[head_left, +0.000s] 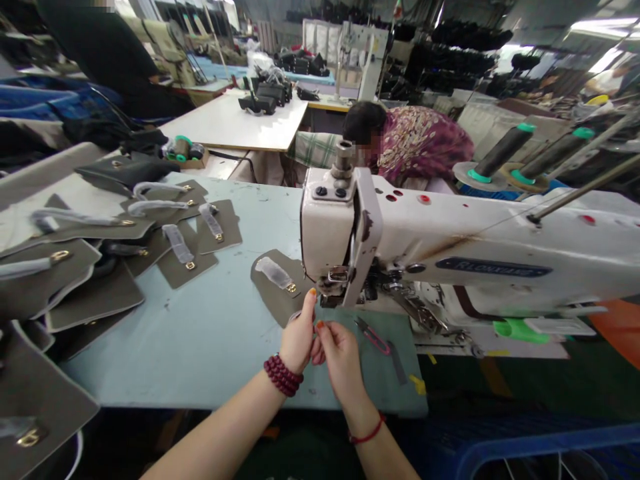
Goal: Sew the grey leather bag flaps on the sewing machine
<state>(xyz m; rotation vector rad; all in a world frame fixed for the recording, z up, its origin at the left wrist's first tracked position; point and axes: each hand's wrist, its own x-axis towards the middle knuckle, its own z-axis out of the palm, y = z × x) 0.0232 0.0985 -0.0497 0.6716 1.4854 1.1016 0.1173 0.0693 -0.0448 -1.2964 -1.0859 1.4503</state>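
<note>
My left hand (300,333), with a dark red beaded bracelet at its wrist, is at the front of the sewing machine head (327,233), its thumb pointing up. Close against it on the right is my right hand (337,353), its fingers pinched together. Whatever lies between the fingers is too small to make out. A grey-brown leather piece (270,300) with a wrapped strap (274,274) and gold buckle lies just beyond my left hand, partly under the machine head. Pink-handled thread snips (374,337) rest on the table to the right of my right hand.
Several similar leather pieces (95,293) are piled on the blue-green table (200,353) at left. Thread cones (505,153) stand behind the machine arm. A person in a patterned top (425,140) leans over beyond it. A blue crate (550,440) is at lower right.
</note>
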